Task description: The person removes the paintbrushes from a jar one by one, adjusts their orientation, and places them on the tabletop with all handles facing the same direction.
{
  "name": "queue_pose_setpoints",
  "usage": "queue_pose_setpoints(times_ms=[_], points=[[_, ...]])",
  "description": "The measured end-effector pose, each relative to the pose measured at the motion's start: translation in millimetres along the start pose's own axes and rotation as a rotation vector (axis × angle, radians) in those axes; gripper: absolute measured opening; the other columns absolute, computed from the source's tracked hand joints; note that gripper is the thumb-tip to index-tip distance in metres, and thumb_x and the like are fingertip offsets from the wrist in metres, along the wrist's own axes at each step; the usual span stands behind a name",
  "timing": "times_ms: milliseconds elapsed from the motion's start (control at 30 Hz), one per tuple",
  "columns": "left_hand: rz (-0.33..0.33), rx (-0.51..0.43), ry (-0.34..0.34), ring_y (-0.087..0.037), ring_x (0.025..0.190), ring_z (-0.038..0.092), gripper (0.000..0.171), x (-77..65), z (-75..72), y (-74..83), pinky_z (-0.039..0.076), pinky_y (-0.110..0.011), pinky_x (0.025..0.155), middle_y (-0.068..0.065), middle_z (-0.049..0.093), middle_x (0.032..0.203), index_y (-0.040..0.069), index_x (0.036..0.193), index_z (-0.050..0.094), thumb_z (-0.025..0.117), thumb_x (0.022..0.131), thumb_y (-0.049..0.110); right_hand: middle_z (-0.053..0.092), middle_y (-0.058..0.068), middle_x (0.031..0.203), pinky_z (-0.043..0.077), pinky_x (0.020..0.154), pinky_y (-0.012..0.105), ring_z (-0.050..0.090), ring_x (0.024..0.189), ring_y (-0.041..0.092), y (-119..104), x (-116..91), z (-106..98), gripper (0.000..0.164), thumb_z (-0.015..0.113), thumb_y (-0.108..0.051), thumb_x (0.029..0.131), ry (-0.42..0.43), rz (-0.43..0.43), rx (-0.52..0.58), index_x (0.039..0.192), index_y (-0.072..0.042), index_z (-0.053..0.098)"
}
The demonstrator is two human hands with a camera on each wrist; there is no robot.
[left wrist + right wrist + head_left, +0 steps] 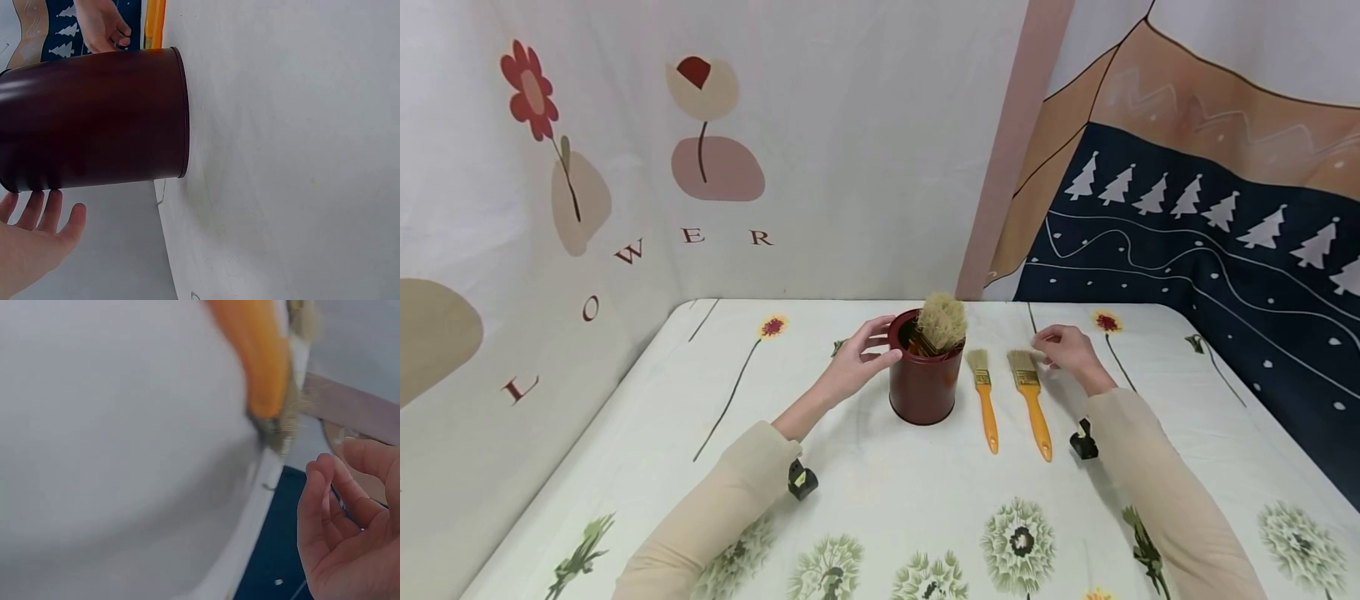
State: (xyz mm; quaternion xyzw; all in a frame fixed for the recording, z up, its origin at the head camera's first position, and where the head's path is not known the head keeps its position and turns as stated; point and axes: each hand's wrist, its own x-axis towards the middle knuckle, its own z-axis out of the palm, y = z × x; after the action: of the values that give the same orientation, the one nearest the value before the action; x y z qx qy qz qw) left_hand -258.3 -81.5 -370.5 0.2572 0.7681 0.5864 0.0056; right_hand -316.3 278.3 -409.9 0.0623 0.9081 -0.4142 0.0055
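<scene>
A: What does the head view show?

B: A person's left hand (pixel 852 362) touches the side of a dark red can (pixel 922 392) near its rim, fingers lightly bent and spread, thumb toward the front, without a wrapped grip. The can stands upright on a white flowered tablecloth (pixel 865 500), pale bristles (pixel 942 320) rising above its mouth.

A: And on the other side?

B: The right hand (pixel 1067 354), fingers loosely bent and empty, hovers just beside the bristle end of a wide brush (pixel 1030 408). A narrow brush (pixel 984 408) lies between it and the can. Both have orange handles pointing toward the person.

A: The left wrist view?

B: The can fills much of the frame, seen sideways. Fingertips of the left hand meet its wall; one finger stands apart from it. The right hand shows beyond the can, near an orange handle.

A: And the right wrist view?

B: Orange handle and bristles, blurred, fill the upper part. The right hand's fingers bend inward with a gap to the thumb, nothing held between them.
</scene>
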Motion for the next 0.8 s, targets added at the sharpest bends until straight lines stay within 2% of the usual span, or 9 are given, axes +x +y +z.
queue_pose_setpoints(times_ms=[100,200,300,400,467,567,667,767,800], points=[[-0.001,-0.003,-0.001,-0.016,0.112,0.041,0.054,-0.2,-0.1,0.1,0.040,-0.031,0.088,-0.003,0.044,0.125,0.015,0.132,0.036,0.060,0.085,0.025,0.057,0.009,0.093,0.045,0.046,0.020,0.056,0.066,0.020,26.3,30.9,5.7,0.031,0.056,-0.034,0.086,0.043,-0.061,-0.017,0.102,-0.008,0.057],[0.001,-0.006,-0.003,-0.018,0.112,0.041,0.055,-0.1,0.0,0.5,0.041,-0.033,0.088,-0.004,0.043,0.126,0.013,0.133,0.035,0.060,0.085,0.025,0.057,0.007,0.094,0.050,0.057,0.028,0.056,0.068,0.021,44.9,56.0,10.7,0.037,0.055,-0.044,0.084,0.054,-0.124,-0.017,0.103,-0.013,0.057],[0.004,-0.007,-0.003,-0.019,0.113,0.041,0.055,-0.1,0.1,0.8,0.041,-0.034,0.088,-0.006,0.043,0.126,0.012,0.133,0.035,0.060,0.085,0.024,0.056,0.004,0.093,0.050,0.060,0.033,0.056,0.069,0.022,49.3,68.9,15.9,0.040,0.055,-0.051,0.080,0.056,-0.157,0.005,0.102,-0.019,0.058],[0.007,-0.010,-0.004,-0.020,0.113,0.041,0.055,-0.1,-0.1,1.3,0.041,-0.034,0.088,-0.007,0.043,0.126,0.012,0.133,0.035,0.060,0.085,0.024,0.056,0.000,0.090,0.050,0.058,0.030,0.056,0.068,0.020,42.7,69.4,19.3,0.042,0.054,-0.057,0.075,0.051,-0.214,0.011,0.100,-0.023,0.059],[0.005,-0.010,-0.005,-0.020,0.113,0.041,0.055,-0.3,-0.2,1.8,0.041,-0.034,0.088,-0.007,0.043,0.126,0.012,0.133,0.035,0.060,0.085,0.024,0.056,0.001,0.089,0.048,0.052,0.027,0.056,0.067,0.020,28.2,58.5,17.7,0.042,0.054,-0.057,0.076,0.024,-0.251,0.012,0.100,-0.022,0.059],[0.001,-0.009,-0.004,-0.019,0.112,0.041,0.055,-0.5,-0.2,2.1,0.041,-0.033,0.087,-0.006,0.043,0.126,0.012,0.133,0.036,0.060,0.085,0.024,0.057,0.006,0.090,0.047,0.048,0.030,0.055,0.067,0.021,-12.0,22.4,9.7,0.038,0.055,-0.048,0.081,-0.023,-0.282,0.025,0.102,-0.017,0.060],[0.000,-0.006,-0.001,-0.018,0.112,0.041,0.055,-0.7,0.1,1.7,0.041,-0.033,0.087,-0.005,0.044,0.125,0.012,0.132,0.036,0.060,0.085,0.025,0.056,0.014,0.094,0.048,0.054,0.034,0.054,0.072,0.027,-65.1,-28.3,-1.4,0.031,0.057,-0.032,0.086,-0.076,-0.286,0.050,0.105,-0.008,0.060],[0.002,-0.004,0.000,-0.018,0.112,0.041,0.055,-0.6,0.2,1.2,0.041,-0.033,0.088,-0.005,0.043,0.125,0.013,0.132,0.036,0.060,0.085,0.025,0.056,0.016,0.094,0.048,0.063,0.031,0.052,0.075,0.033,-100.1,-62.8,-6.9,0.028,0.055,-0.023,0.088,-0.100,-0.300,0.058,0.106,-0.002,0.058],[0.001,-0.003,0.000,-0.018,0.112,0.041,0.055,-0.4,0.2,1.0,0.041,-0.033,0.088,-0.005,0.043,0.125,0.013,0.132,0.036,0.060,0.085,0.026,0.057,0.015,0.094,0.048,0.065,0.032,0.052,0.075,0.033,-106.1,-68.7,-7.2,0.026,0.055,-0.022,0.088,-0.100,-0.296,0.061,0.106,-0.003,0.059]])
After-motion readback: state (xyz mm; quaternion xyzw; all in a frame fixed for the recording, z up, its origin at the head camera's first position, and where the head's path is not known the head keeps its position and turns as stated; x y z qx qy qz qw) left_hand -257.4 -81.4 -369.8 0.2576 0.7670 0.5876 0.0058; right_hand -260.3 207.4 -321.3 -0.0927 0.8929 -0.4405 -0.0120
